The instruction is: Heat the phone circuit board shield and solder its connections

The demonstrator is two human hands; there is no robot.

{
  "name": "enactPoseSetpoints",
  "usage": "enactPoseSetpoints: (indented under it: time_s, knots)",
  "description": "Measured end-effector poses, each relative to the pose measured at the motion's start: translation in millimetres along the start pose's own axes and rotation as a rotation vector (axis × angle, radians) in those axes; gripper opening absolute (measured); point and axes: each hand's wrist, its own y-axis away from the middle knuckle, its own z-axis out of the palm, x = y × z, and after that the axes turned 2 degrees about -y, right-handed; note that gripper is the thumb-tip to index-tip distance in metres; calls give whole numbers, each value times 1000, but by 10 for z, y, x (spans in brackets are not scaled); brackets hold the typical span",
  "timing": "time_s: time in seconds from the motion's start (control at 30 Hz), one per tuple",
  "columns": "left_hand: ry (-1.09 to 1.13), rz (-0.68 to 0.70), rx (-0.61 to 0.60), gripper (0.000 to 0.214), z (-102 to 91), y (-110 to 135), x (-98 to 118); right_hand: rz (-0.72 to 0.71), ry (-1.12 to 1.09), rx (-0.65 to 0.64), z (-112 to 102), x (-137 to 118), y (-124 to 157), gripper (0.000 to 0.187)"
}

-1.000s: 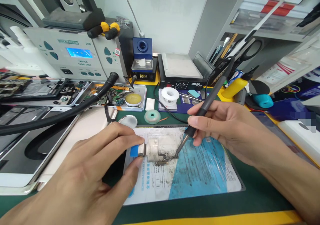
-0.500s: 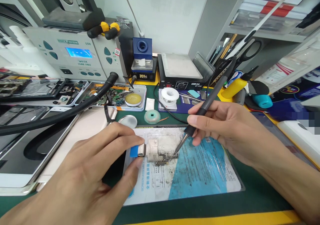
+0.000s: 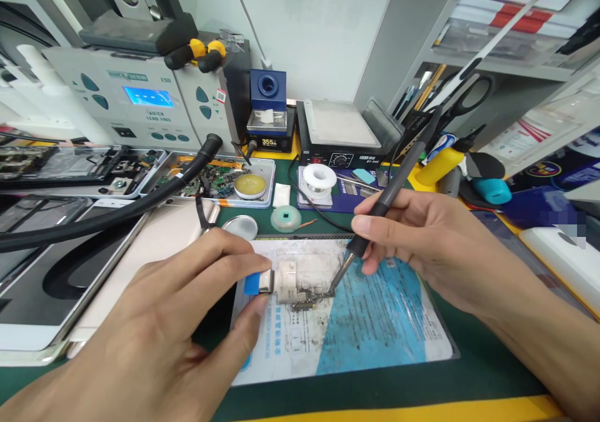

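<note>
My left hand (image 3: 187, 309) pinches a small metal-cased piece with a blue tab (image 3: 252, 283) between thumb and forefinger. To its right, a white flat flex part joins a small dark circuit board (image 3: 309, 298), lying on a stained white-and-blue sheet (image 3: 375, 334). In my right hand (image 3: 412, 241) is a soldering iron (image 3: 389, 190), held like a pen and tilted down to the left. Its tip meets the right end of the circuit board, or hovers very close above it; I cannot tell which.
Behind the sheet stand a solder spool (image 3: 319, 178), a green roll (image 3: 285, 219) and a round metal lid (image 3: 240, 227). A black hose (image 3: 140, 212) crosses the left side over phones. A hot-air station (image 3: 145, 103), an iron station (image 3: 269, 140) and a hot plate (image 3: 340, 128) line the back.
The soldering iron's tip has shifted slightly downward, closer to the circuit board's right end. My left hand keeps its pinch in the same place.
</note>
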Motion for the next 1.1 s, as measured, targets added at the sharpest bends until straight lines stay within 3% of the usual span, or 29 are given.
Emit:
enactPoseSetpoints:
  time_s: [0.47, 1.1]
  knots:
    - [-10, 3, 89, 27, 43, 89, -21, 27, -176, -16, 4, -32, 6, 27]
    - [10, 40, 66, 30, 13, 56, -4, -20, -122, -1, 19, -6, -14, 29]
